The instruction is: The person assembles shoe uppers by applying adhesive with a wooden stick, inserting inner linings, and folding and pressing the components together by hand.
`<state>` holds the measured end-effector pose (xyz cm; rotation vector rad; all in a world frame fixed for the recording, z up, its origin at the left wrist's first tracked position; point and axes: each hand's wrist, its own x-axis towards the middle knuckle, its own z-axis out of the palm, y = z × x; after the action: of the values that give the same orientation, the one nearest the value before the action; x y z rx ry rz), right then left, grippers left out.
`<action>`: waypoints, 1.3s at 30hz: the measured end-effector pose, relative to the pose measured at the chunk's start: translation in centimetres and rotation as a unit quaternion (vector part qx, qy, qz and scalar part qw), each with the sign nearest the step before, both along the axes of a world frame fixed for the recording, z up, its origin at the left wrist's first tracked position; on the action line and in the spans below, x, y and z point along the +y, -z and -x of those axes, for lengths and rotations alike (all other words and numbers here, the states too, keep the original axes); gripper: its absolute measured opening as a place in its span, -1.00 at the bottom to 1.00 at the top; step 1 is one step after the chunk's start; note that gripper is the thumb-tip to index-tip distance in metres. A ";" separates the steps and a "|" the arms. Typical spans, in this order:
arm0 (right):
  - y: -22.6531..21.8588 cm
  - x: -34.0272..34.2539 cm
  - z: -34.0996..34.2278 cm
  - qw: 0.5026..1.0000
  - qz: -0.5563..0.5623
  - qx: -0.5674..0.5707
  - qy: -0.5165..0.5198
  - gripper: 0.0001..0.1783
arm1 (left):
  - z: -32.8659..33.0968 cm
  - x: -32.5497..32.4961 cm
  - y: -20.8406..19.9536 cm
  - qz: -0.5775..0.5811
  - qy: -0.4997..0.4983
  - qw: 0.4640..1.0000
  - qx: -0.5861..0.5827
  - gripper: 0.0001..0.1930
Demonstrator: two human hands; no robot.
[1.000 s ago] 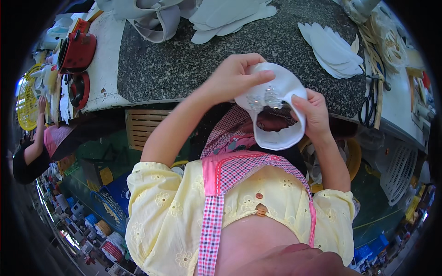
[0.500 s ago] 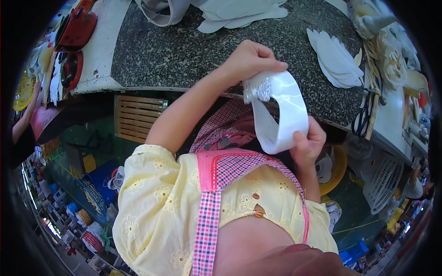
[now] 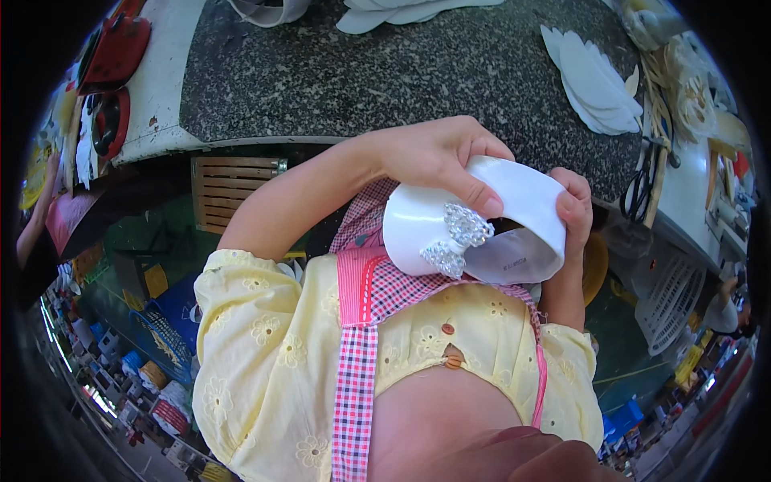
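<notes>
A glossy white slipper upper [image 3: 514,185], a looped band with a sparkling rhinestone bow [image 3: 462,233], is held between my hands in front of my checked apron, just off the table's near edge. My left hand [image 3: 450,165] grips its upper rim, thumb on the edge close to the bow. On the other side my right hand [image 3: 573,213] pinches the band, thumb outermost; its other fingers are partly hidden. Part of the band's pale inner face shows below.
On the speckled dark tabletop [image 3: 385,88] lie white sole-shaped pieces [image 3: 594,84], more flat white pieces [image 3: 393,12] and white looped bands [image 3: 269,10]. Black-handled scissors [image 3: 637,193] hang at the right edge. A slatted wooden crate [image 3: 233,193] sits below, left.
The upper has come down and closer to me and has turned, so the bow now faces me. My left hand has lowered; my right hand has moved up and to the right along the band.
</notes>
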<state>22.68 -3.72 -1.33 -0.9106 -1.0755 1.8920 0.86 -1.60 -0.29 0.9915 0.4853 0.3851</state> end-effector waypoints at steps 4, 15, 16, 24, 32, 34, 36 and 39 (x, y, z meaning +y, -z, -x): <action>2.2 -0.6 0.8 0.990 -0.031 0.139 0.003 -0.66 | -0.8 -1.5 0.7 0.050 -0.033 0.995 -0.075 -0.64; 4.8 0.8 0.0 0.987 0.111 0.111 -0.033 -0.59 | 3.2 -1.0 5.1 0.136 -0.188 0.972 -0.018 -0.46; 4.7 0.8 0.4 0.988 0.105 0.111 -0.013 -0.57 | 3.2 -1.4 5.4 0.067 -0.225 0.972 0.004 -0.49; 4.8 -1.6 3.6 0.888 0.099 0.438 -0.099 -0.61 | 0.9 4.8 2.7 -0.027 -0.391 0.914 0.105 -0.68; 4.3 -3.2 3.4 0.834 0.162 0.513 0.123 -0.65 | -2.4 10.2 2.5 -0.095 -0.338 0.921 0.166 -0.71; 3.8 -3.1 3.4 0.842 0.155 0.497 0.140 -0.60 | -3.0 10.5 3.2 -0.085 -0.333 0.925 0.162 -0.72; 2.9 -3.3 3.6 0.867 0.128 0.452 0.167 -0.51 | -3.3 10.9 4.0 -0.066 -0.315 0.935 0.147 -0.71; 1.9 -3.6 2.8 0.876 0.100 0.433 0.189 -0.44 | -5.1 10.8 4.6 -0.120 -0.281 0.938 0.166 -0.70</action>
<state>19.92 -7.34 -3.24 -0.2507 -0.1437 1.7787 5.94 9.18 -4.88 1.1529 1.0567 0.8108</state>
